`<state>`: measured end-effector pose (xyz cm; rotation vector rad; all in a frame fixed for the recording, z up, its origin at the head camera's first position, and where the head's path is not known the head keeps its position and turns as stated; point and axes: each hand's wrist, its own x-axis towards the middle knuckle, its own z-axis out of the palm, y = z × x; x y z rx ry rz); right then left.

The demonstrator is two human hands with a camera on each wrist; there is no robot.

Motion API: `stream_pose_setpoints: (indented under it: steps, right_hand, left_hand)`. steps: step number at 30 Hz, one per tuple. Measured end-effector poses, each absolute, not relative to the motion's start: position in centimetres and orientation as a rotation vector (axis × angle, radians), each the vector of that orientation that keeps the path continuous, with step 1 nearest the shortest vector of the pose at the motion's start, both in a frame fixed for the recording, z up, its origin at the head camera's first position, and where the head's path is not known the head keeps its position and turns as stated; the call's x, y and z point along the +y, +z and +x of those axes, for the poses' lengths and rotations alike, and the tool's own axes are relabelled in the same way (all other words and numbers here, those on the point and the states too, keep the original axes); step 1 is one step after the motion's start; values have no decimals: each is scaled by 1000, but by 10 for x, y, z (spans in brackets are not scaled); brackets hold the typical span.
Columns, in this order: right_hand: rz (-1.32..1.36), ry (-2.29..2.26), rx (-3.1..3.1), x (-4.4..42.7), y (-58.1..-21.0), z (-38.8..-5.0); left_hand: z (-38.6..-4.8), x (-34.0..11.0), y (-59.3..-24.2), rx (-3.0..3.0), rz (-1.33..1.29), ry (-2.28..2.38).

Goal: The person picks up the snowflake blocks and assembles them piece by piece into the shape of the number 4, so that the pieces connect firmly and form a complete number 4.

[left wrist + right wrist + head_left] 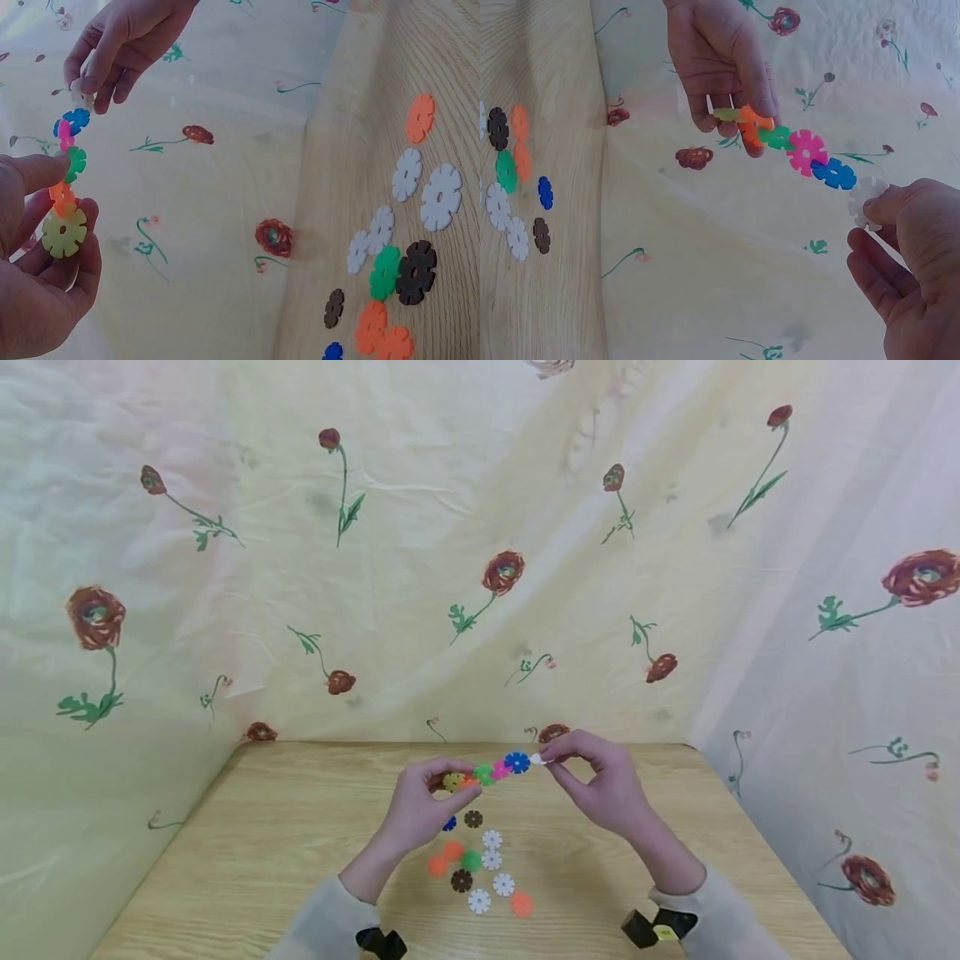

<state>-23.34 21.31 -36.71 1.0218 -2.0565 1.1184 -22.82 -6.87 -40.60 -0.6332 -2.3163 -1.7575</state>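
Left hand (422, 798) gripping multicoloured notched-plastic-disc chain (780, 139), likely keeping right end exposed; right hand (606, 782) pinching white notched plastic disc (864, 192).

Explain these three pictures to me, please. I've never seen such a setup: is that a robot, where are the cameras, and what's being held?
There is no robot here, just a person working bare-handed. The wide picture comes from a camera worn on the head, looking forward and down. The other two come from cameras worn on the wrists, probably those black blocks, each watching its own hand. On the wooden table lie loose notched discs in white, orange, green, dark brown and blue, with a flowered cloth behind. The left hand holds a short chain of joined discs: yellow, orange, green, pink and blue. The right hand pinches a white disc at the chain's blue end; I can't tell whether the two are joined.
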Motion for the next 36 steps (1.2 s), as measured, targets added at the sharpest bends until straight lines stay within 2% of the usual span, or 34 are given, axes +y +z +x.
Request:
stream_pose_setpoints:
  steps: [20,31,36]
  right_hand:
    - [1004,1213,-2120,215,-368,-231]
    - [1007,1014,-2113,212,-369,-231]
    - [1067,960,-2080,210,-368,-230]
  left_hand:
    - [-227,-69,-407,-2322,-662,-1734]
    - [-227,-69,-406,-2340,-683,-1752]
    - [-228,-66,-407,-2282,-789,-1758]
